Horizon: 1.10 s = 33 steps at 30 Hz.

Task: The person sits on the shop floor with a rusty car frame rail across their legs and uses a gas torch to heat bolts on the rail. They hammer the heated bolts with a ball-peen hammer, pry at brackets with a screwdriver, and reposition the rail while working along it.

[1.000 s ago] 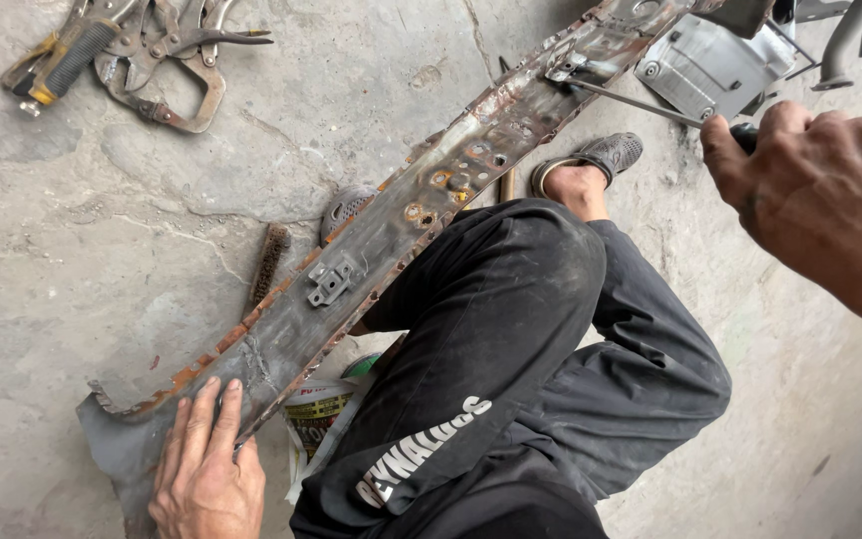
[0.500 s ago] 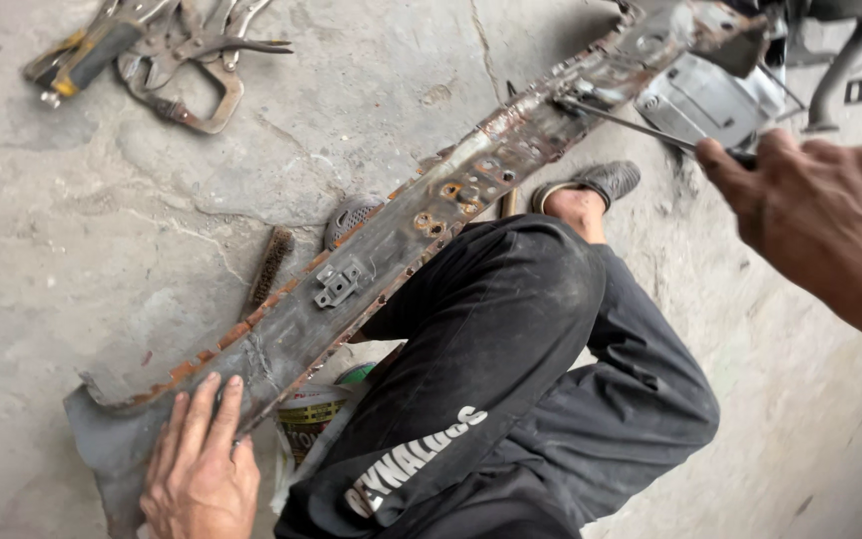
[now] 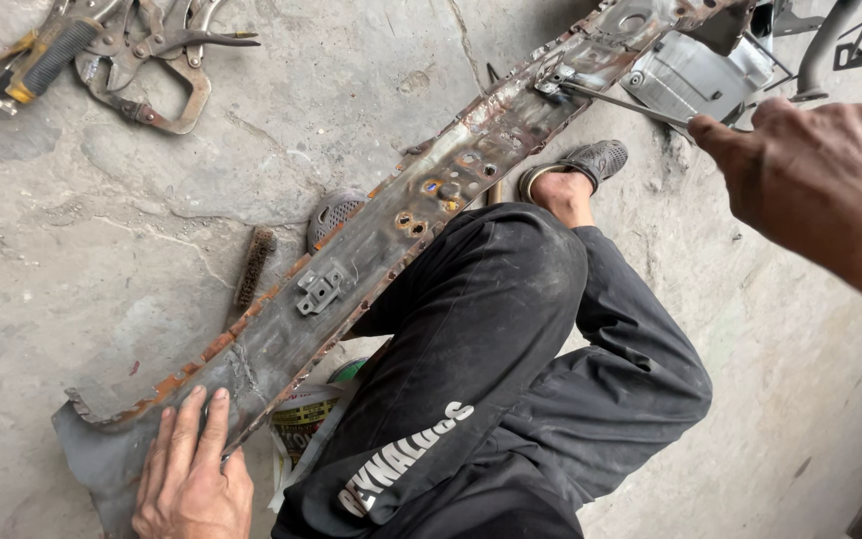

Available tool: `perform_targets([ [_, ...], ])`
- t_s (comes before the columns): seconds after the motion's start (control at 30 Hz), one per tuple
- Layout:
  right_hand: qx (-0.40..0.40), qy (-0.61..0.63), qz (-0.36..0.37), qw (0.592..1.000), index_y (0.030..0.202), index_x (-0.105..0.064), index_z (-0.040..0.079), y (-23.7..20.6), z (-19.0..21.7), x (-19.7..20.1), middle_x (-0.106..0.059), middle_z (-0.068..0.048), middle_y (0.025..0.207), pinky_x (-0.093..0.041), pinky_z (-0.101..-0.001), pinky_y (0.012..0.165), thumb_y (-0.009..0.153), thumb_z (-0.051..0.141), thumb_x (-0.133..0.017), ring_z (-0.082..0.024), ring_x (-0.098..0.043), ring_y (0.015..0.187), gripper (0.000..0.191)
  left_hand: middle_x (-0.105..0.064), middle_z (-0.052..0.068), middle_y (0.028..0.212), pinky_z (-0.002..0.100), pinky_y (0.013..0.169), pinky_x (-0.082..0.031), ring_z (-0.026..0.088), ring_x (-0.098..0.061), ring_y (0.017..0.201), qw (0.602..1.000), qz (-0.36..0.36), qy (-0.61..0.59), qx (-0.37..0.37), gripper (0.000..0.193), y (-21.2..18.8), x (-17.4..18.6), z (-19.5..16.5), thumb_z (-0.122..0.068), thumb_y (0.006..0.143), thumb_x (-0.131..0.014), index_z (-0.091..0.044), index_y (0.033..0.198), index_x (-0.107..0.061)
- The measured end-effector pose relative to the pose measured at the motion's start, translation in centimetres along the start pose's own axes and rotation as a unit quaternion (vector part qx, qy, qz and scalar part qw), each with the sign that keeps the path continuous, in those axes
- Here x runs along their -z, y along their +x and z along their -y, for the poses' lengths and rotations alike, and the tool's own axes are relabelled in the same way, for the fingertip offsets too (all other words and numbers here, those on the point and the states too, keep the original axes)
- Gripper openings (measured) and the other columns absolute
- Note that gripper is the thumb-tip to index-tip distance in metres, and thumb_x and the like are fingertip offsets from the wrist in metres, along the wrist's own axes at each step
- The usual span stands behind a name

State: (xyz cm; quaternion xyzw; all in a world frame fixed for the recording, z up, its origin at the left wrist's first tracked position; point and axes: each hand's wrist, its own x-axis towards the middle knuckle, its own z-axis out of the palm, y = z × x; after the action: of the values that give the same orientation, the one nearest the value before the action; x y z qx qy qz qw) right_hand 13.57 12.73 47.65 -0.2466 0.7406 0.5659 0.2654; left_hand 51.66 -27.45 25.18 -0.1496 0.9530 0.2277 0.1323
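A long rusty metal panel [image 3: 381, 250] lies slantwise across the concrete floor, from lower left to upper right. My left hand [image 3: 192, 479] presses flat on its near end, fingers spread a little. My right hand [image 3: 810, 185] is at the upper right, closed on a thin metal rod [image 3: 621, 100] whose tip touches a small bracket near the panel's far end. My bent leg in black trousers [image 3: 511, 369] rests beside the panel, foot in a grey slipper [image 3: 591, 160].
Locking pliers and clamps [image 3: 142, 60] lie at the upper left. A wire brush [image 3: 251, 269] and a round perforated disc [image 3: 331, 215] sit left of the panel. A shiny metal part [image 3: 690, 75] lies at the top right. A printed packet [image 3: 301, 419] lies under the panel.
The view has shifted slightly. My right hand has moved a little lower and right with the rod; my left hand stays pressed on the panel's near end.
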Motion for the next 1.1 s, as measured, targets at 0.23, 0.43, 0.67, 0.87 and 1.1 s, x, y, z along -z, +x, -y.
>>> perform_targets([
  [0.23, 0.023, 0.207, -0.052, 0.977, 0.143, -0.063, 0.023, 1.7, -2.3, -0.8, -0.055, 0.001, 0.048, -0.034, -0.0243, 0.028, 0.104, 0.033, -0.041, -0.007, -0.038, 0.03, 0.046, -0.058, 0.004, 0.152, 0.046, 0.113, -0.049, 0.036, -0.06, 0.135, 1.0, -0.021, -0.008, -0.012, 0.069, 0.0, 0.1, 0.2, -0.016, 0.076, -0.071, -0.021, 0.144, -0.062],
  [0.43, 0.001, -0.03, -0.029, 0.999, 0.164, -0.039, 0.031, 0.5, -1.4, -1.1, -0.046, 0.004, 0.04, -0.032, -0.0199, 0.032, 0.108, 0.027, -0.028, -0.002, -0.035, 0.03, 0.057, -0.058, 0.006, 0.152, 0.046, 0.111, -0.05, 0.037, -0.06, 0.134, 1.0, -0.012, -0.003, -0.019, 0.069, 0.1, 0.3, 0.4, -0.017, 0.076, -0.071, -0.019, 0.144, -0.062],
  [0.67, 0.007, -0.113, -0.02, 0.993, 0.169, -0.03, 0.027, -0.5, -0.6, -0.7, -0.038, 0.007, 0.043, -0.033, -0.0172, 0.032, 0.106, 0.024, -0.029, 0.0, -0.031, 0.033, 0.063, -0.06, 0.007, 0.15, 0.046, 0.111, -0.051, 0.038, -0.061, 0.133, 0.999, -0.019, -0.01, -0.027, 0.066, 0.0, 0.2, 0.3, -0.015, 0.077, -0.069, -0.017, 0.143, -0.064],
  [0.87, 0.047, -0.199, 0.02, 0.979, 0.172, -0.022, 0.025, -0.9, -0.5, -0.6, -0.038, 0.007, 0.05, -0.033, -0.0165, 0.034, 0.11, 0.024, -0.034, 0.0, -0.033, 0.037, 0.063, -0.06, 0.007, 0.15, 0.046, 0.111, -0.051, 0.039, -0.062, 0.133, 0.999, -0.022, -0.008, -0.028, 0.066, -0.2, 0.2, 0.3, -0.014, 0.077, -0.069, -0.016, 0.143, -0.064],
  [1.1, -0.022, 0.048, 0.022, 0.998, 0.152, -0.054, 0.032, 0.1, -1.6, -1.0, -0.058, 0.0, 0.051, -0.032, -0.0197, 0.034, 0.112, 0.033, -0.045, -0.006, -0.036, 0.034, 0.041, -0.06, 0.008, 0.15, 0.046, 0.112, -0.05, 0.038, -0.061, 0.133, 0.999, -0.021, -0.007, -0.029, 0.068, -0.5, 0.0, 0.4, -0.015, 0.074, -0.071, -0.016, 0.142, -0.064],
])
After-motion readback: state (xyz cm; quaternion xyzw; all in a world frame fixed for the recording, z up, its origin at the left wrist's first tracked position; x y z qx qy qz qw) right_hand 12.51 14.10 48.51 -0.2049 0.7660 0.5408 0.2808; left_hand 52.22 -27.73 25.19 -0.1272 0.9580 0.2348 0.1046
